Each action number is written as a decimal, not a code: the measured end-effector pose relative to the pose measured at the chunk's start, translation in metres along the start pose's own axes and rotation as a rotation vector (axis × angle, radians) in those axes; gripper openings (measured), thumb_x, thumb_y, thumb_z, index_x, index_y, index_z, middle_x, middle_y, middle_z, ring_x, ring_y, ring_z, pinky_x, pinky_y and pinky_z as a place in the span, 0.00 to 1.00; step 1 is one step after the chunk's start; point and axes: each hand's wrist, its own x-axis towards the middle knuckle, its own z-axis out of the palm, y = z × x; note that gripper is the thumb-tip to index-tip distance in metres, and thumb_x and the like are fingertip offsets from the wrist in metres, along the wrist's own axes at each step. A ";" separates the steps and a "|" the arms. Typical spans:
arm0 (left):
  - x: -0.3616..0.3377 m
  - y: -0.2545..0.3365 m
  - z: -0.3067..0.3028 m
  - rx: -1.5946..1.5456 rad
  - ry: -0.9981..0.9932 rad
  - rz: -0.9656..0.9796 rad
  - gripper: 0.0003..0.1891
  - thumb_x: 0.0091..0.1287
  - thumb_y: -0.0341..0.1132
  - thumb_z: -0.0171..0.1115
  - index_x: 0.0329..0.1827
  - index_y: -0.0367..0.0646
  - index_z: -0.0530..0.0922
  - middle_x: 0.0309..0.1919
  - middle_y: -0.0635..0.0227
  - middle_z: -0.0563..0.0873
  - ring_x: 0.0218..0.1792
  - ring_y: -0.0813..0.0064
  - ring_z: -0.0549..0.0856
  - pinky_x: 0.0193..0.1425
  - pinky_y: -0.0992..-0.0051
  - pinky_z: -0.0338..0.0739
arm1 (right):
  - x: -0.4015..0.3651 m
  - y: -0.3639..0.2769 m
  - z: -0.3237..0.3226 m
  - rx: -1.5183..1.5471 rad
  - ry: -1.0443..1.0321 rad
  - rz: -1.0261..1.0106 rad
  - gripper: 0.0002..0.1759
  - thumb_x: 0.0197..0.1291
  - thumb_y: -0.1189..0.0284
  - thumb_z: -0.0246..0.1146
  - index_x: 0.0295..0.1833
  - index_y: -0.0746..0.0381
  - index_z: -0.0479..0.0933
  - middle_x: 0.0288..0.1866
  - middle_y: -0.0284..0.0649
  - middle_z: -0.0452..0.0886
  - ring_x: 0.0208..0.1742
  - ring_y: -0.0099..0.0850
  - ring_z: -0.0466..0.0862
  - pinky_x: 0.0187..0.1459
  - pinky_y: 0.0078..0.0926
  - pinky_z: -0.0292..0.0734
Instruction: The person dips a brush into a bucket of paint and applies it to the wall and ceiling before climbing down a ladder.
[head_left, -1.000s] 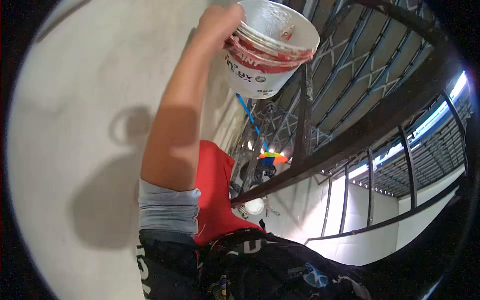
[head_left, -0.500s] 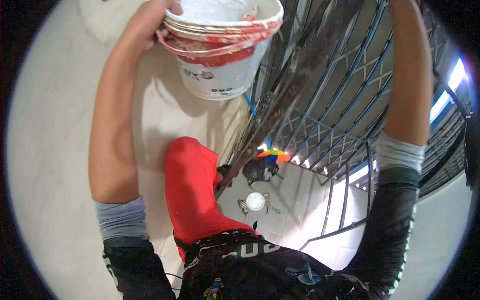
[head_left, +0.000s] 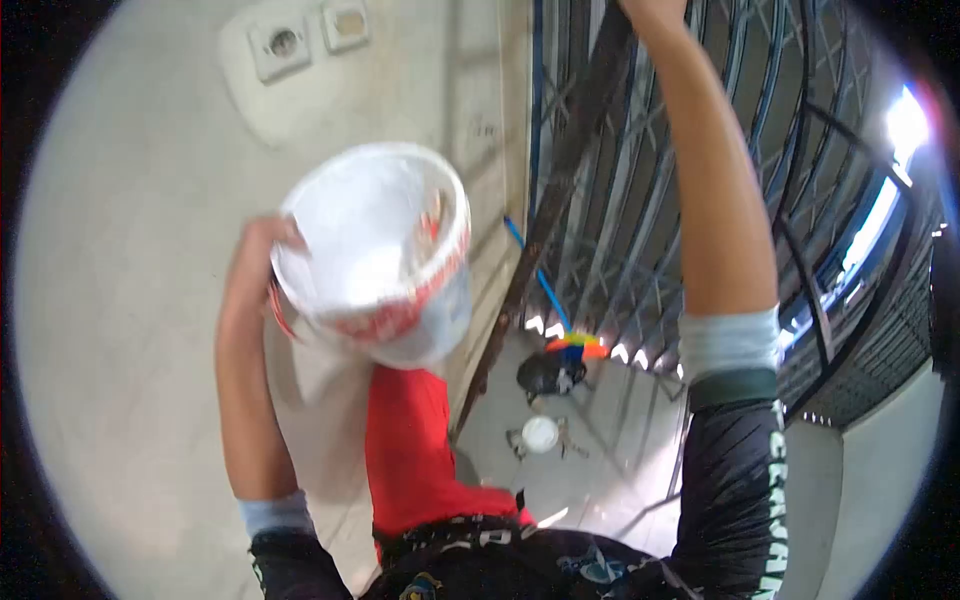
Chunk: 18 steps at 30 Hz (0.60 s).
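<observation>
My left hand (head_left: pixel 268 245) grips the left rim of a white paint bucket (head_left: pixel 420 330), thumb over the edge. The bucket has a red, paint-smeared band, a handle hanging at its left, and its mouth tipped toward me. White paint coats the inside, and what looks like a paintbrush (head_left: pixel 430 228) with red on it leans against the right inner wall. At the top edge, my right hand (head_left: pixel 655 12) is raised beside the upper end of a dark, rusty metal bar (head_left: pixel 580 135); its fingers are cut off by the frame.
Two sockets (head_left: pixel 283 45) sit in the pale wall at upper left. A folding metal gate (head_left: pixel 640 190) stands on the right. Far below on the tiled floor lie a small white tub (head_left: pixel 540 435), a black bag-like bundle (head_left: pixel 550 374) and an orange-yellow item (head_left: pixel 577 346).
The bucket has come down and closer with my left hand, and its mouth now tips toward me. My right arm has shifted left, and the sockets have come into view.
</observation>
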 end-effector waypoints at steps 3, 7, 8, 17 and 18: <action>-0.036 -0.006 0.010 -0.009 0.084 0.001 0.06 0.45 0.36 0.59 0.18 0.44 0.76 0.19 0.76 0.76 0.25 0.79 0.76 0.34 0.76 0.71 | -0.008 -0.015 -0.010 -0.003 -0.011 0.014 0.18 0.60 0.62 0.63 0.44 0.67 0.83 0.37 0.49 0.88 0.44 0.41 0.89 0.47 0.39 0.78; -0.070 -0.026 0.001 0.286 -0.001 0.090 0.10 0.46 0.34 0.59 0.22 0.34 0.81 0.21 0.67 0.82 0.24 0.75 0.79 0.29 0.72 0.72 | 0.007 0.023 0.000 0.005 0.058 -0.060 0.18 0.59 0.59 0.68 0.34 0.66 0.77 0.18 0.38 0.78 0.16 0.27 0.77 0.24 0.30 0.71; -0.085 -0.019 0.007 0.345 -0.001 0.028 0.11 0.47 0.34 0.59 0.24 0.31 0.81 0.22 0.64 0.83 0.25 0.74 0.80 0.31 0.71 0.73 | 0.004 0.012 -0.006 0.025 -0.001 0.050 0.24 0.57 0.59 0.68 0.44 0.71 0.77 0.34 0.50 0.81 0.34 0.41 0.81 0.41 0.35 0.73; -0.155 -0.089 0.043 0.482 -0.073 -0.357 0.17 0.52 0.33 0.66 0.39 0.26 0.82 0.27 0.56 0.86 0.26 0.66 0.87 0.27 0.68 0.81 | -0.008 -0.011 -0.005 0.084 -0.009 0.176 0.29 0.57 0.59 0.69 0.51 0.77 0.77 0.45 0.63 0.85 0.50 0.54 0.86 0.57 0.40 0.77; -0.156 -0.109 0.048 0.401 -0.092 -0.440 0.16 0.52 0.33 0.66 0.38 0.27 0.83 0.27 0.57 0.86 0.25 0.67 0.87 0.28 0.68 0.81 | -0.008 -0.016 -0.008 0.103 -0.059 0.206 0.30 0.57 0.59 0.69 0.52 0.76 0.76 0.48 0.63 0.84 0.52 0.53 0.85 0.58 0.40 0.75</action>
